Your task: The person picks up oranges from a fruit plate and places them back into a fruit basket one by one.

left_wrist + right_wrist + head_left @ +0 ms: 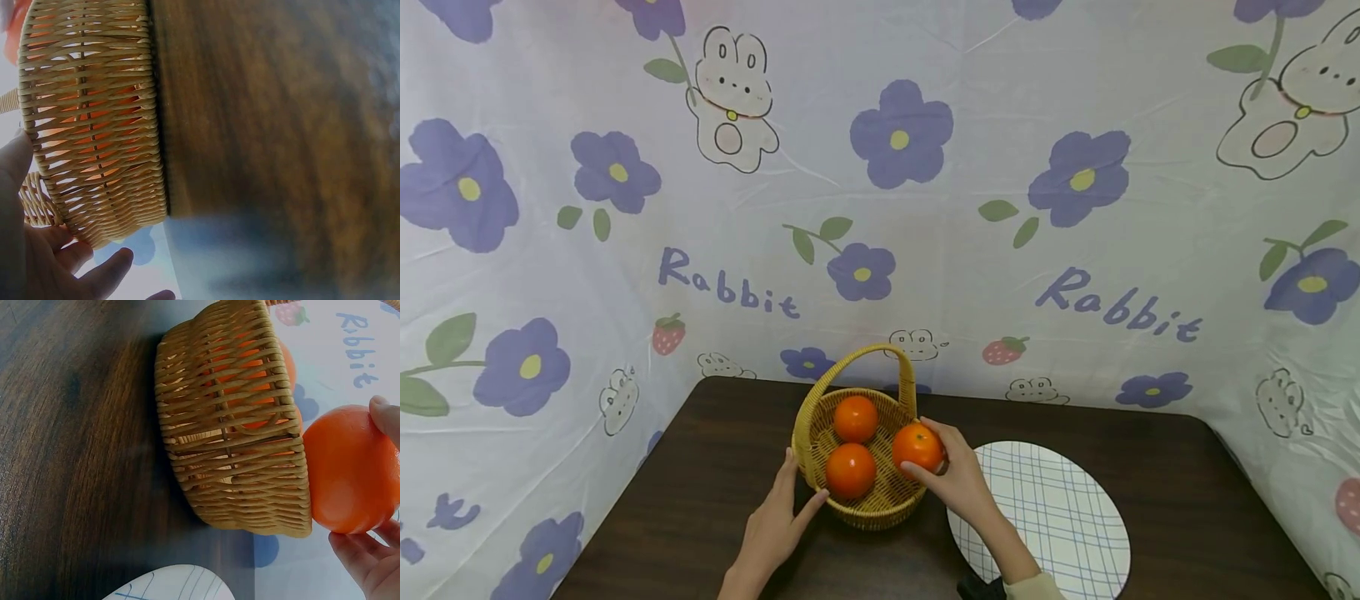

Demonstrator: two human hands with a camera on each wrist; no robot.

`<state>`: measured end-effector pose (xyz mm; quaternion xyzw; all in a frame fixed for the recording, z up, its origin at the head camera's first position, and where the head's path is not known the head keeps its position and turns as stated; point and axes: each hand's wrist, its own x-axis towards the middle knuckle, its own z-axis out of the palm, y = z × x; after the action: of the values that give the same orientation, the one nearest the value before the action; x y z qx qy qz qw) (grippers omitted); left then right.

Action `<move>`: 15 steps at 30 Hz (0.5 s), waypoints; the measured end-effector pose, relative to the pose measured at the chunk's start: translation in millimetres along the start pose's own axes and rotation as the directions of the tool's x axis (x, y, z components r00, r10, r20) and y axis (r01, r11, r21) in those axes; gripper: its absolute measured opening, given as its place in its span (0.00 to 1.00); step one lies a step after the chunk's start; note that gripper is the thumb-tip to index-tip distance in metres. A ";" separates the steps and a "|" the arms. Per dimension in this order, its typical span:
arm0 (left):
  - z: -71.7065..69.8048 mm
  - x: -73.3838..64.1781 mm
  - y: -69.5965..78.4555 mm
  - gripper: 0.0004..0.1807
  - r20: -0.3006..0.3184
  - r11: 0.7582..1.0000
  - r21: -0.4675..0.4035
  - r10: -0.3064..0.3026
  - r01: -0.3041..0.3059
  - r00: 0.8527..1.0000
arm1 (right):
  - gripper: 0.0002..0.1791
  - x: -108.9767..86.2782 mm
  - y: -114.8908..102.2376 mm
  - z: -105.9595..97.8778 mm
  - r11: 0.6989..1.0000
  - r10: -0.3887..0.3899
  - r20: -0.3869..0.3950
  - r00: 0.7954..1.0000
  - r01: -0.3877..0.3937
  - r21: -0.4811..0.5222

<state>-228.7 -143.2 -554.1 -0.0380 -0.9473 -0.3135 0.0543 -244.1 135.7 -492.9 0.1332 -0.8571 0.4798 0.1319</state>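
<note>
A yellow wicker basket (874, 518) with a tall arched handle stands on the dark table. Two oranges, a back one (856, 418) and a front one (851, 471), lie inside it. My right hand (958, 479) grips a third orange (917, 447) between thumb and fingers at the basket's right rim; the right wrist view shows this orange (351, 469) just above the rim. My left hand (772, 527) rests against the basket's left side, thumb near the front rim. In the left wrist view its fingers (109, 275) are spread beside the wicker wall (94, 125).
A round white plate or mat (1045, 508) with a blue grid pattern lies right of the basket, partly under my right forearm. Behind the table (1187, 500) hangs a white cloth (970, 250) printed with rabbits and purple flowers.
</note>
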 end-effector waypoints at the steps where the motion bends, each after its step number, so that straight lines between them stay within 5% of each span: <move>1: 0.0 0.0 0.0 0.46 -0.002 1.000 0.001 0.000 0.000 1.000 | 0.38 0.3 0.0 0.7 1.000 0.000 0.002 1.000 0.000 0.002; 15: -1.0 -1.3 0.7 0.46 0.003 1.000 -0.008 -0.003 0.003 1.000 | 0.38 3.1 2.0 10.7 0.998 -0.005 0.013 1.000 0.006 -0.058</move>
<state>-227.3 -143.2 -553.0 -0.0372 -0.9461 -0.3175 0.0524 -248.8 127.2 -498.8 0.1347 -0.8712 0.4534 0.1314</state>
